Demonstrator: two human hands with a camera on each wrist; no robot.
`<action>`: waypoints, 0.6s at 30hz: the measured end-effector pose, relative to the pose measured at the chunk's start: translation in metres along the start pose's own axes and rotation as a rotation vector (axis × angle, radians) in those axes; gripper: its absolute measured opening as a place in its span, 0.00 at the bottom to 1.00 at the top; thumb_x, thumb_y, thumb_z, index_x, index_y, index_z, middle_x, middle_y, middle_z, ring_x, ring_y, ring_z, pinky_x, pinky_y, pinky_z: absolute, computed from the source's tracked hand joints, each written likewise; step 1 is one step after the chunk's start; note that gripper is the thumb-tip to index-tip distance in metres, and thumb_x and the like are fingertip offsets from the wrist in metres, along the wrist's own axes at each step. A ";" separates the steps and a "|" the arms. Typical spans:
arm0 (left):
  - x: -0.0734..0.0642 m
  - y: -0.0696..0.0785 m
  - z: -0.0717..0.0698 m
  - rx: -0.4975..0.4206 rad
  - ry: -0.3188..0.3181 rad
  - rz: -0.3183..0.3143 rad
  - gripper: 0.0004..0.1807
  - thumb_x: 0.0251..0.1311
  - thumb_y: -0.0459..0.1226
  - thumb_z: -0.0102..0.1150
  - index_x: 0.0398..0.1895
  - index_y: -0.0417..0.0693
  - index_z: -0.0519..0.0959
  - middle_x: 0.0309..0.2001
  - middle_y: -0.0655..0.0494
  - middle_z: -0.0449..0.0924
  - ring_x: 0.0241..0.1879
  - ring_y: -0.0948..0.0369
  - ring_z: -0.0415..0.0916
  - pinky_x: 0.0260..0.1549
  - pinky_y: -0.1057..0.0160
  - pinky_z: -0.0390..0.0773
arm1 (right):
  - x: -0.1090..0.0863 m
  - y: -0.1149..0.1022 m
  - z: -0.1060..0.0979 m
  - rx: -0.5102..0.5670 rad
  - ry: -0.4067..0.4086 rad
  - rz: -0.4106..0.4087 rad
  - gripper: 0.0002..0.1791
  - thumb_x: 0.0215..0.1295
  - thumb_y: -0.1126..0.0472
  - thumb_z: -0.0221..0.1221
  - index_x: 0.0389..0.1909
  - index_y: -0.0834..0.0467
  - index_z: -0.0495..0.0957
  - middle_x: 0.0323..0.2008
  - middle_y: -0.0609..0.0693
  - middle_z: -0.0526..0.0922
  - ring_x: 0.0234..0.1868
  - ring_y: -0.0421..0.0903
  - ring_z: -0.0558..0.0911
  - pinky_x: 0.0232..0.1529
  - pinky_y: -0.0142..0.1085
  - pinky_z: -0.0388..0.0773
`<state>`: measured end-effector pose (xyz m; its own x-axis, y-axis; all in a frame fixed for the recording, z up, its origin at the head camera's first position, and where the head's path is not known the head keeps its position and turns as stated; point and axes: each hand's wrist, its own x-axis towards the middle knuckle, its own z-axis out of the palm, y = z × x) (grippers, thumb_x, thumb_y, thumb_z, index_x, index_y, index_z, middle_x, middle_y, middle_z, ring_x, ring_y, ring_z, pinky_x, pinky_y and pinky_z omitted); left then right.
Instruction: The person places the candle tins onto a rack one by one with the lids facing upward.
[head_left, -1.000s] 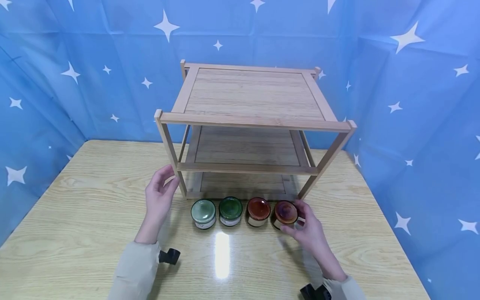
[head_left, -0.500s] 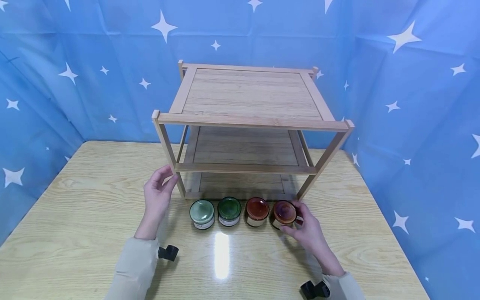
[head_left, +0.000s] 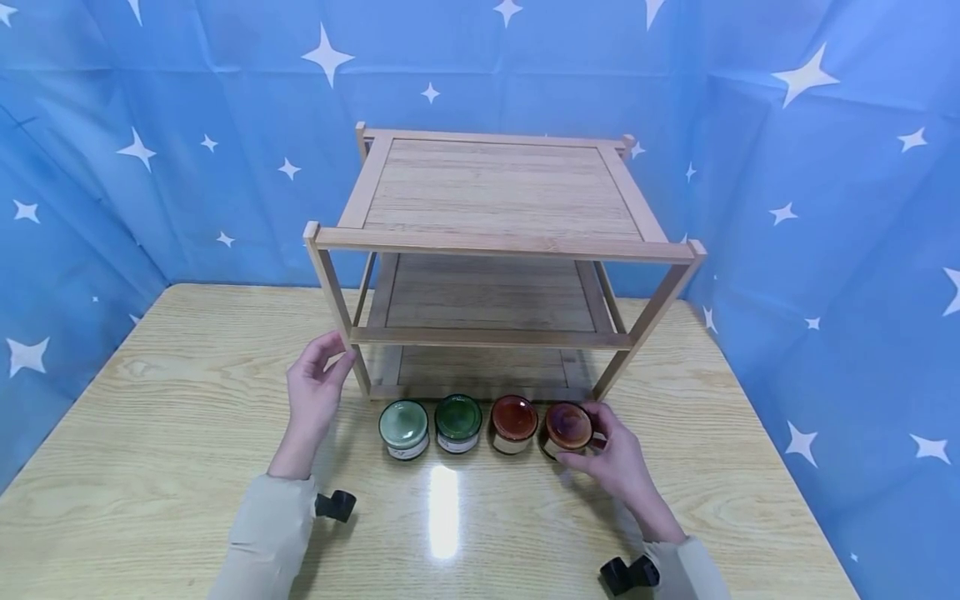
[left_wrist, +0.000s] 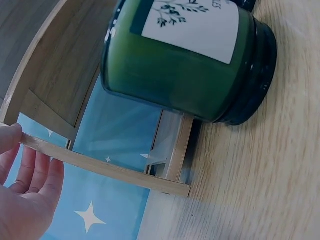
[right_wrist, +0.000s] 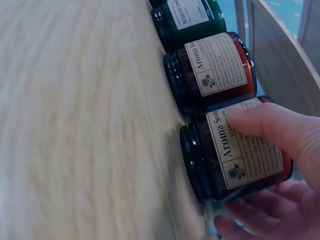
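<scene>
Candle jars stand in a row before a wooden three-tier shelf (head_left: 495, 187): a pale green jar (head_left: 404, 423), a dark green jar (head_left: 458, 418), a red-brown jar (head_left: 514, 418) and a purplish-red jar (head_left: 567, 427). Their dark rimmed ends face down on the table. My right hand (head_left: 611, 450) grips the purplish-red jar at the row's right end, thumb over its "Aroma" label (right_wrist: 245, 145) and the other fingers on the far side. My left hand (head_left: 318, 379) holds the shelf's front left leg (left_wrist: 105, 165) between thumb and fingers.
All this is on a light wooden table (head_left: 150, 467), with a bright light reflection in front of the jars. Behind the shelf and along both sides hangs a blue cloth (head_left: 247, 108) with white stars. Each wrist carries a black camera mount (head_left: 335, 506).
The head view has shifted very slightly. Both hands keep their places, one at the shelf leg and one on the purplish-red jar, and the jars stay in line.
</scene>
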<state>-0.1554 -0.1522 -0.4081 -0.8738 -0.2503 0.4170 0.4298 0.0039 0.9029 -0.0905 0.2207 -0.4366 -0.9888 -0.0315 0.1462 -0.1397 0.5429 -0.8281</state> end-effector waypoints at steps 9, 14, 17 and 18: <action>0.000 0.000 0.000 0.006 -0.007 -0.011 0.13 0.57 0.18 0.53 0.46 0.22 0.71 0.38 0.66 0.78 0.43 0.67 0.75 0.47 0.73 0.78 | -0.002 -0.003 0.000 0.043 0.014 0.055 0.37 0.34 0.72 0.75 0.50 0.65 0.69 0.46 0.59 0.80 0.47 0.45 0.77 0.46 0.26 0.78; 0.000 -0.001 -0.001 -0.001 -0.010 -0.008 0.14 0.56 0.18 0.53 0.46 0.21 0.70 0.38 0.65 0.78 0.42 0.67 0.75 0.46 0.73 0.78 | -0.003 -0.009 -0.004 0.048 0.052 0.022 0.36 0.36 0.69 0.75 0.50 0.63 0.70 0.45 0.56 0.80 0.45 0.36 0.75 0.44 0.26 0.78; 0.001 0.000 -0.001 0.005 -0.013 -0.010 0.14 0.57 0.19 0.53 0.47 0.21 0.70 0.38 0.64 0.78 0.42 0.66 0.75 0.46 0.73 0.78 | -0.003 -0.017 -0.010 0.043 0.081 -0.029 0.36 0.35 0.69 0.75 0.50 0.63 0.70 0.45 0.55 0.79 0.45 0.33 0.74 0.42 0.26 0.78; 0.001 0.000 -0.001 0.006 -0.015 -0.010 0.14 0.57 0.19 0.53 0.47 0.21 0.70 0.38 0.64 0.77 0.42 0.66 0.75 0.46 0.73 0.78 | -0.003 -0.019 -0.011 0.041 0.089 -0.048 0.36 0.35 0.69 0.75 0.50 0.64 0.70 0.45 0.55 0.79 0.45 0.32 0.73 0.42 0.26 0.78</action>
<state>-0.1557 -0.1531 -0.4075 -0.8814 -0.2362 0.4090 0.4192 0.0075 0.9079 -0.0841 0.2198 -0.4148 -0.9725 0.0188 0.2323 -0.1908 0.5078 -0.8401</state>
